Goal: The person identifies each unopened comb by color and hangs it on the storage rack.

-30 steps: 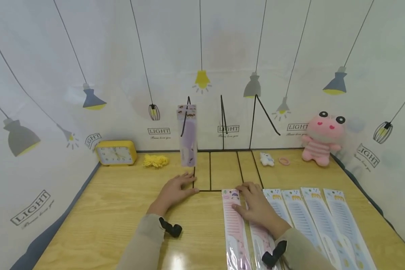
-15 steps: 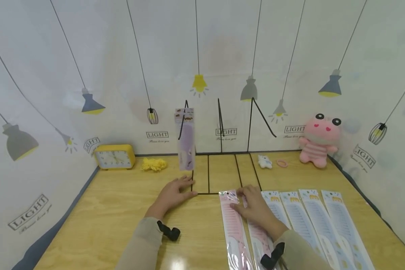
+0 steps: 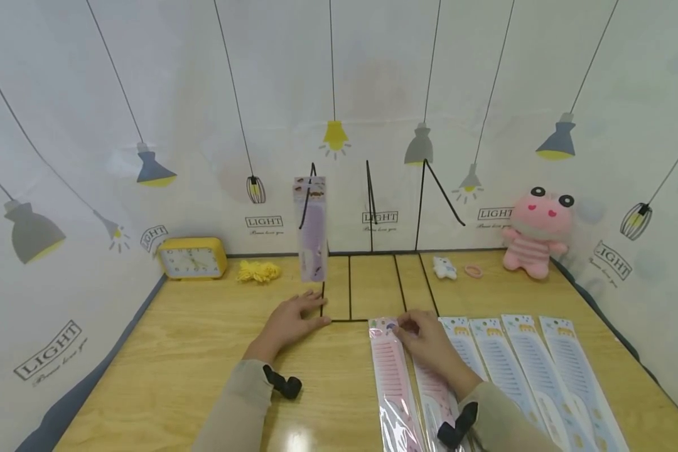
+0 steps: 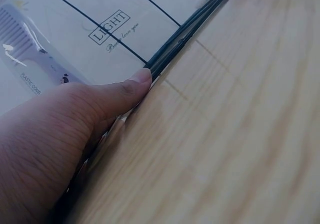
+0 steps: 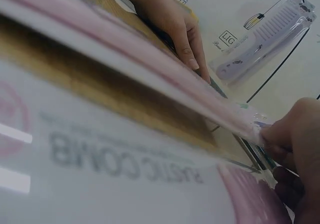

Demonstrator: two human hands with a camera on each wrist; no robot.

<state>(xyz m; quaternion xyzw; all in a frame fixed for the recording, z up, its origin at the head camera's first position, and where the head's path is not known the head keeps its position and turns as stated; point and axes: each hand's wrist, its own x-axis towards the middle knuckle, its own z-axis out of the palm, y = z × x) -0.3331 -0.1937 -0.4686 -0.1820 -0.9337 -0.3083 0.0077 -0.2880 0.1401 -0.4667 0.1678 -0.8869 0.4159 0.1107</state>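
My right hand (image 3: 432,342) pinches the top corner of the left pink packaged plastic comb (image 3: 392,383) between thumb and finger. In the right wrist view, that package (image 5: 150,59) runs up to the pinching fingertips. A second pink packaged comb (image 3: 432,395) lies partly under the same hand. My left hand (image 3: 290,321) rests at the front left corner of a black wire rack (image 3: 350,292), its fingers extended. In the left wrist view, the thumb (image 4: 125,92) lies against the rack's base wire. Purple packaged combs (image 3: 313,235) hang from the rack's left hook.
Several blue packaged combs (image 3: 503,355) lie in a row at the right. Along the back stand a yellow clock (image 3: 193,258), a yellow yarn bundle (image 3: 258,271), a small white bear figure (image 3: 445,267), a pink ring (image 3: 473,271) and a pink plush toy (image 3: 537,232).
The right thumb has moved up to the top corner of the left pink comb package and now pinches it. The left hand keeps its place on the rack.
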